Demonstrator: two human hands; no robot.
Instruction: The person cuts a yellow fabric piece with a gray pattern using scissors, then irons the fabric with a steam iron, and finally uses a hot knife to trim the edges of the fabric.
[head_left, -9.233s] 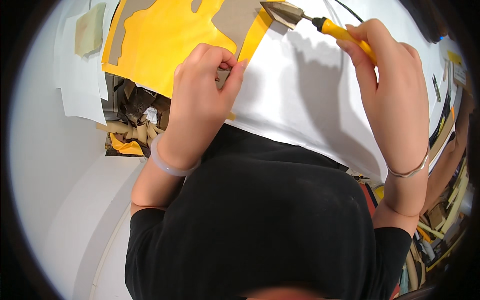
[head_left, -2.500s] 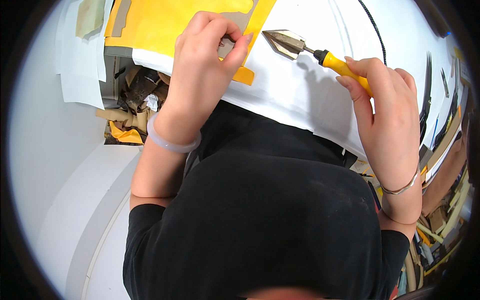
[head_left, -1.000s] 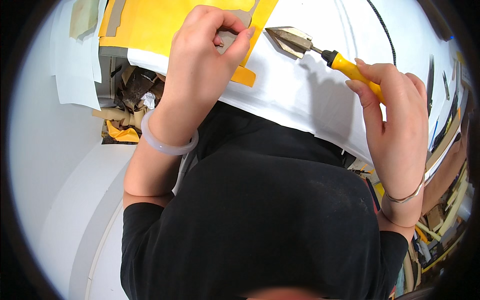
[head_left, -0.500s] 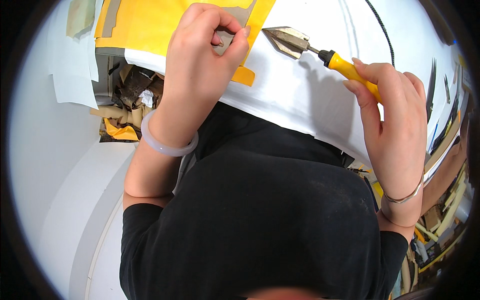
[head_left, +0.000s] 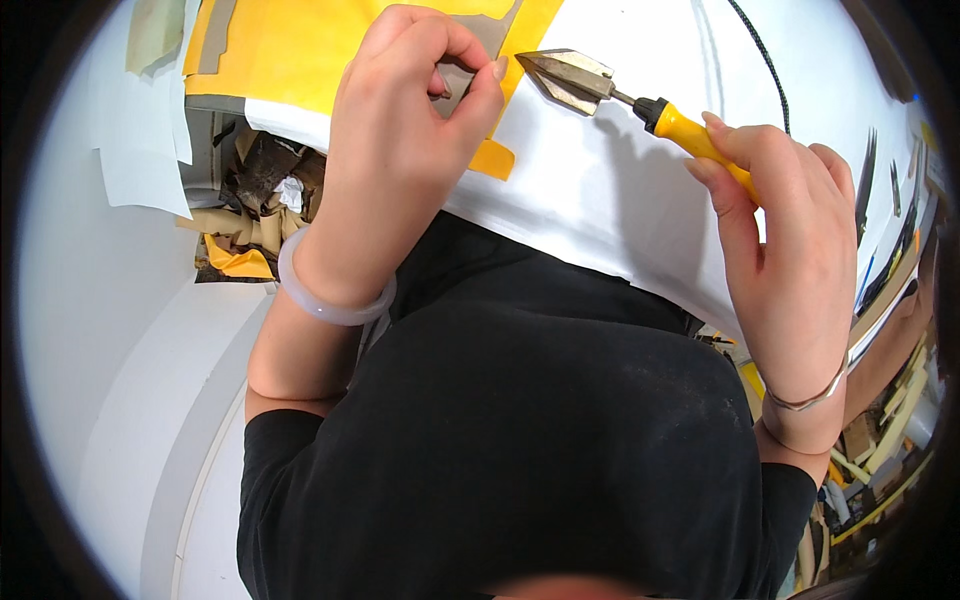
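Note:
My right hand (head_left: 790,200) holds a hand tool (head_left: 685,130) by its yellow handle, between thumb and fingers. The tool's grey metal head (head_left: 572,80) is shaped like a finned arrowhead and points left. Its tip meets the right edge of a yellow sheet (head_left: 300,50) in the picture; whether it touches is unclear. Over that sheet my left hand (head_left: 415,100) is closed in a pinch, thumb and forefinger together by the edge. What the pinch holds, if anything, is hidden. A grey-brown piece (head_left: 490,32) lies on the yellow sheet behind these fingers.
White covering (head_left: 600,190) lies over the table. A black braided cord (head_left: 768,60) runs past my right hand. Dark pointed tools (head_left: 868,175) lie farther right. Scraps (head_left: 265,190) fill an opening below the table's left end, beside a white wall (head_left: 80,300).
The tool's tip has shifted slightly left, closer to the yellow sheet's edge. My left hand keeps its pinch, and the whole view has shifted a little.

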